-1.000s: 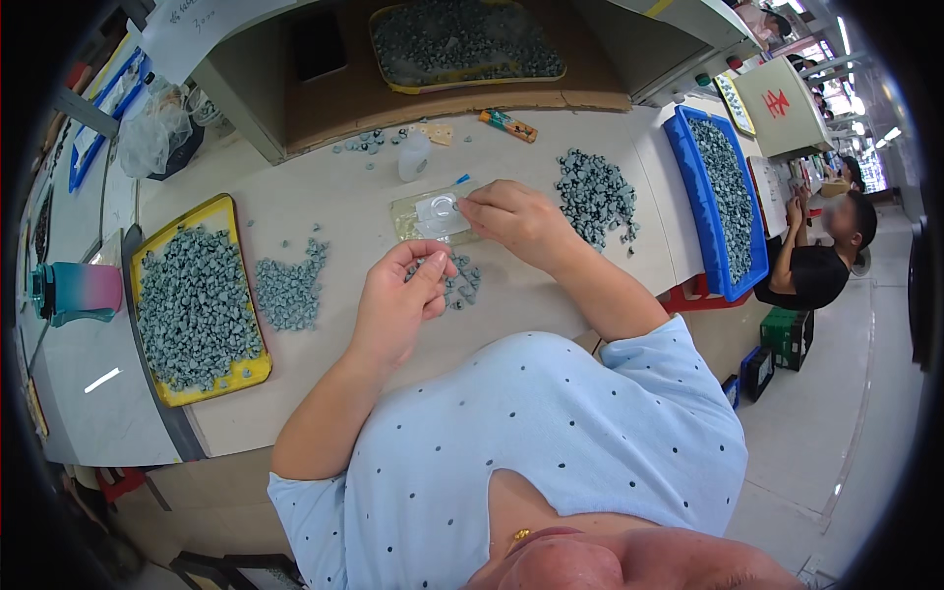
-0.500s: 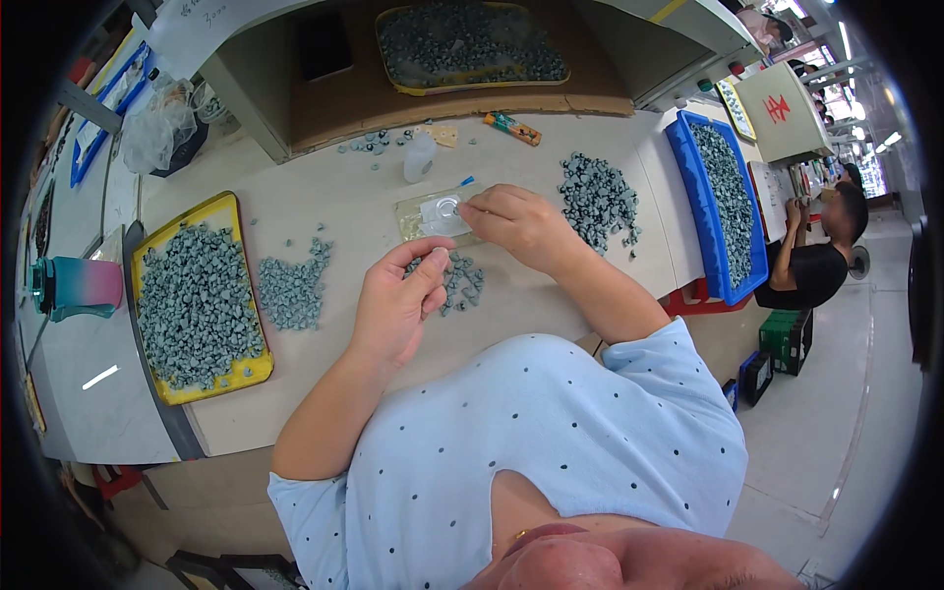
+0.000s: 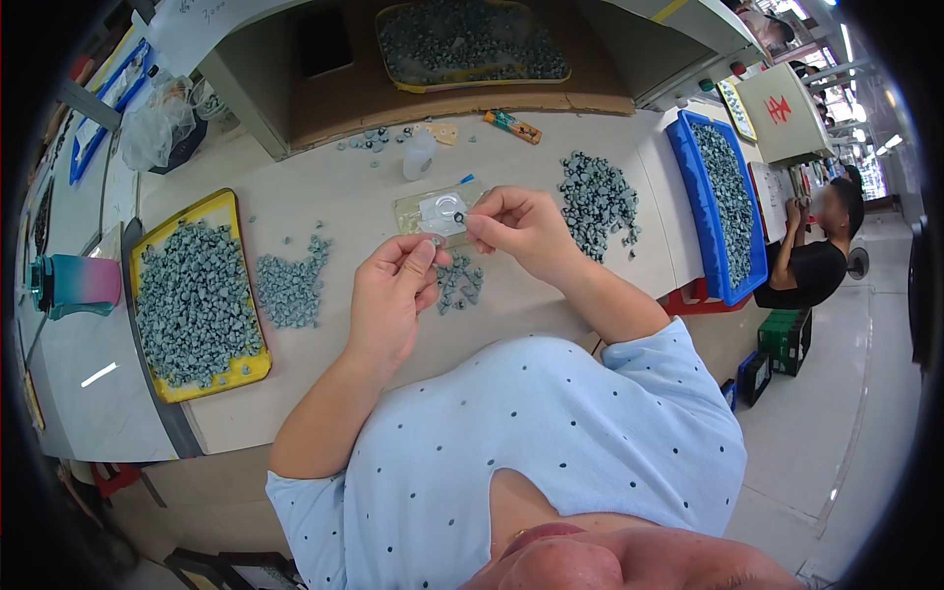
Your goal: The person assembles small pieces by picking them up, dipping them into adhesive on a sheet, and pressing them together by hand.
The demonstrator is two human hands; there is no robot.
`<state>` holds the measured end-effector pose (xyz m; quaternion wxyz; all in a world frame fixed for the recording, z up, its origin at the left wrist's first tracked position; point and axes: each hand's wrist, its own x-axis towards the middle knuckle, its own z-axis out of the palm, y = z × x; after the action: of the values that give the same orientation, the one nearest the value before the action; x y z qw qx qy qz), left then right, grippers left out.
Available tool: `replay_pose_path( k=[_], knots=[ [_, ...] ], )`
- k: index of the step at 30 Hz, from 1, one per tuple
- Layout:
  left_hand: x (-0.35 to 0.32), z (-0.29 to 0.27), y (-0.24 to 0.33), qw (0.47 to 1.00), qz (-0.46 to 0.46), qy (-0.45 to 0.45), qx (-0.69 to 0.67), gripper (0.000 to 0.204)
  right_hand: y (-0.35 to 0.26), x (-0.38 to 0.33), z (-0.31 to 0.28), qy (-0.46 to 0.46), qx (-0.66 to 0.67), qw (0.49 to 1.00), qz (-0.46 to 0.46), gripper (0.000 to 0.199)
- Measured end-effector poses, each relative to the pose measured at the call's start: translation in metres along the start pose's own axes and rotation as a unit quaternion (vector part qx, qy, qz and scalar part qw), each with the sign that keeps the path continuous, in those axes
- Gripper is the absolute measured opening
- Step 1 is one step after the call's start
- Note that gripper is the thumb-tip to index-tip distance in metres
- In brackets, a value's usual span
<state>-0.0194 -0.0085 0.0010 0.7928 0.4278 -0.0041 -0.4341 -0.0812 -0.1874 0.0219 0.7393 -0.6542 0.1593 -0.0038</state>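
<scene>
My left hand (image 3: 393, 290) pinches a small grey-green piece (image 3: 436, 242) between thumb and forefinger. Across from it, my right hand (image 3: 523, 233) grips a small dark round part (image 3: 459, 217) at its fingertips. The two parts are close together but apart. Just beyond my hands lies a flat, clear yellowish block (image 3: 408, 218) with a white round-marked patch on it. A few loose grey-green pieces (image 3: 460, 285) lie on the table between my forearms. The small parts' exact kind is too small to make out.
At left stand a yellow tray (image 3: 258, 366) of grey-green pieces and a loose pile (image 3: 292, 285). A darker pile (image 3: 598, 202) and a full blue bin (image 3: 685, 187) are at right. A small white bottle (image 3: 419, 157) and orange tube (image 3: 512, 128) sit behind. A co-worker (image 3: 816, 236) sits far right.
My right hand has turned slightly, and the dark round part now shows at its fingertips. My left fingertips have shifted a little, bringing the grey-green piece into view.
</scene>
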Motion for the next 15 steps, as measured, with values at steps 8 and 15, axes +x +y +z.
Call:
replay_pose_path(
  k=[8, 15],
  knots=[
    [-0.004, 0.005, 0.001, 0.999, -0.037, -0.021, 0.010, 0.025, 0.008, -0.005, 0.010, 0.014, -0.278, 0.916, -0.288, 0.011],
    [-0.004, 0.006, -0.002, 0.999, -0.030, -0.026, 0.023, 0.025, 0.012, -0.002, 0.015, 0.034, -0.357, 0.814, -0.456, 0.020]
  ],
)
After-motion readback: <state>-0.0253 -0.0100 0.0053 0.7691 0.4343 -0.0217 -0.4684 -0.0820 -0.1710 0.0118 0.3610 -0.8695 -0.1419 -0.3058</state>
